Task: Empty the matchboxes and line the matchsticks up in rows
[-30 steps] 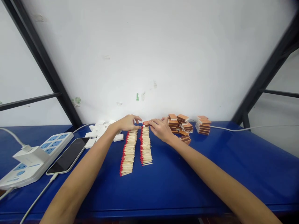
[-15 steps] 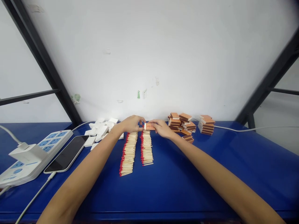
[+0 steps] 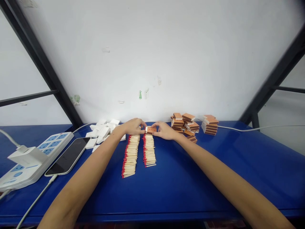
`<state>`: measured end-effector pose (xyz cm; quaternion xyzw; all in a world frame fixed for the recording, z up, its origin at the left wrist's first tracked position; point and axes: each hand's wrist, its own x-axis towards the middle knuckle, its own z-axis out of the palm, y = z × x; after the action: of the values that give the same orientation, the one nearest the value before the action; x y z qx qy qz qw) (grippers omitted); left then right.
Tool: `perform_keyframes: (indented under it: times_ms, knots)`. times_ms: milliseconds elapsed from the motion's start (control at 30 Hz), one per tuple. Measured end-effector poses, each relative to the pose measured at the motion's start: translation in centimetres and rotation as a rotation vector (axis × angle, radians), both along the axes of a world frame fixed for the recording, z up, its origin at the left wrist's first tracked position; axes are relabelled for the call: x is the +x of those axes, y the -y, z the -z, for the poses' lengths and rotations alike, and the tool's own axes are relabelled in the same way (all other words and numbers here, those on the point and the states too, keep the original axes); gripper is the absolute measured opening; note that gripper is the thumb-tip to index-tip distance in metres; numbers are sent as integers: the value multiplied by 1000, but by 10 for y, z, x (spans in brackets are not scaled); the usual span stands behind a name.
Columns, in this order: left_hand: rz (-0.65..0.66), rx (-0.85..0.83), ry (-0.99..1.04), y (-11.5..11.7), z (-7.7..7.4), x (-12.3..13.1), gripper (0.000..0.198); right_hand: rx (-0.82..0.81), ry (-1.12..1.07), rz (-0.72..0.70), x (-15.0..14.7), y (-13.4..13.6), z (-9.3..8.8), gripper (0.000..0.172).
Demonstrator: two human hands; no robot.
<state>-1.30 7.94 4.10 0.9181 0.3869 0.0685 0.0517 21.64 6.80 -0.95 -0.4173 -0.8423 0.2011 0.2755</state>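
Note:
A small matchbox (image 3: 151, 129) with an orange printed top is held between my two hands above the far end of the match rows. Its white end faces left. My left hand (image 3: 133, 126) is closed, its thumb and fingertips at that white end. My right hand (image 3: 165, 131) pinches the other end between thumb and fingers. Below lie two rows of red-headed matches: a longer left row (image 3: 131, 156) and a shorter right row (image 3: 149, 151). My left hand hides the far end of the left row.
White matchbox trays (image 3: 102, 131) are heaped at the left. Orange matchboxes are piled in a loose heap (image 3: 184, 123) and a neat stack (image 3: 210, 124) at the right. A phone (image 3: 68, 156) and a power strip (image 3: 51, 144) with cables lie on the blue table (image 3: 181, 190). A wall stands behind.
My right fingers have shifted toward the matchbox's right end, so more of its printed top shows. The whole view has tilted slightly. The matches and piles stay as they were.

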Motion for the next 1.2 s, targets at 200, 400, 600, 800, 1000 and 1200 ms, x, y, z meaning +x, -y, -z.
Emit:
perform_keyframes:
  times_ms: [200,400,600,800,1000,1200]
  knots:
    - [-13,-20,-8,-7,6,-7,42,14,142,13,4,-2,-4,36]
    - [-44,-31,-22,-11,11,-9,42,9,235,1,9,-6,-8,28]
    - [-87,-19,-90,-7,9,-8,44,7,315,13,10,-2,-16,30]
    - [-97,-4,-119,-7,7,-11,45,3,402,47,16,-1,-23,29]
    - [-88,-28,-86,-8,7,-13,43,2,437,103,17,3,-34,29]
    - [-88,-44,-80,-7,6,-13,41,15,417,166,17,10,-48,29]
